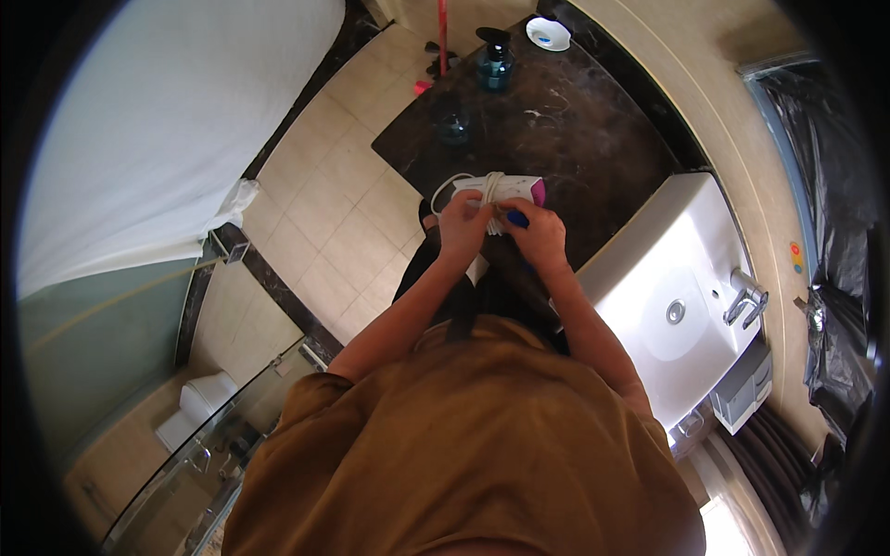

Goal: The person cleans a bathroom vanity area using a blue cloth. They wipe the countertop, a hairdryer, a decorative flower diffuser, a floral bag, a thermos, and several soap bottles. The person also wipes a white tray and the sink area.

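Note:
A white hair dryer (pixel 520 188) with a magenta end lies at the front edge of the dark marble counter, in front of my body. Its pale cord (pixel 494 186) is wound around the middle in several turns, and one loop sticks out at the left. My left hand (pixel 461 228) is closed, fingertips pinching the cord beside the windings. Bent fingers of my right hand (pixel 540 233) also close on the cord, close to my left fingertips. A small blue piece (pixel 517 219) shows by the right fingers; its kind is unclear.
On the counter (pixel 593 139) stand a teal pump bottle (pixel 495 67) and a white dish (pixel 548 34). A white sink (pixel 691 269) with a chrome tap (pixel 744 298) is at the right. White sheeting (pixel 176 102) hangs at the left above the tiled floor (pixel 338 199).

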{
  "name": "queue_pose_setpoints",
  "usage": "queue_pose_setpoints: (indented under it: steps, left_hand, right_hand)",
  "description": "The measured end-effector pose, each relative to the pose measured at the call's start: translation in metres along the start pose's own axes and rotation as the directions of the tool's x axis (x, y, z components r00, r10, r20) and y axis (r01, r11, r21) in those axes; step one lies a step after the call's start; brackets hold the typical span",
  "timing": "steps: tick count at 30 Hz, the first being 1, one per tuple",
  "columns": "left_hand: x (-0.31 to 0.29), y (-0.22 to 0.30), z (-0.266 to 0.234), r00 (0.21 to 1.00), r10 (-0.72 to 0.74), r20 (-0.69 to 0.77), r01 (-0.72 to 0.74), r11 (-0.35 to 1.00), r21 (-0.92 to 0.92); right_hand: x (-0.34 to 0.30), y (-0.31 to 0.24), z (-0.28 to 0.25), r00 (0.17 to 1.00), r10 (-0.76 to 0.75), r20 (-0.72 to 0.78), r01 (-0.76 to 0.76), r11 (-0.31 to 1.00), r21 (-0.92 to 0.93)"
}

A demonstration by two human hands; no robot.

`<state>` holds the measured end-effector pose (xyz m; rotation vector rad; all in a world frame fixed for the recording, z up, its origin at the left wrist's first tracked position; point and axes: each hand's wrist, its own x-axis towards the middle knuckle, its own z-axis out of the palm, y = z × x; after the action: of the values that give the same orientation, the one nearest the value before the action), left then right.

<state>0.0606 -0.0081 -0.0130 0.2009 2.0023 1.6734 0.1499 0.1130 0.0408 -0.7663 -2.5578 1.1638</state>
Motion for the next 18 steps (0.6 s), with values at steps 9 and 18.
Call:
queue_pose_setpoints:
  steps: [9, 18]
  left_hand:
    - [-0.013, 0.015, -0.006, 0.994, 0.058, 0.089, -0.064, 0.996, 0.064]
    - [-0.005, 0.01, -0.009, 0.988, 0.079, 0.131, -0.067, 0.993, -0.095]
  right_hand:
    - [-0.004, -0.006, 0.007, 0.989, 0.057, -0.136, -0.051, 0.998, 0.043]
    - [0.019, -0.008, -0.008, 0.997, -0.021, 0.069, 0.034, 0.98, -0.195]
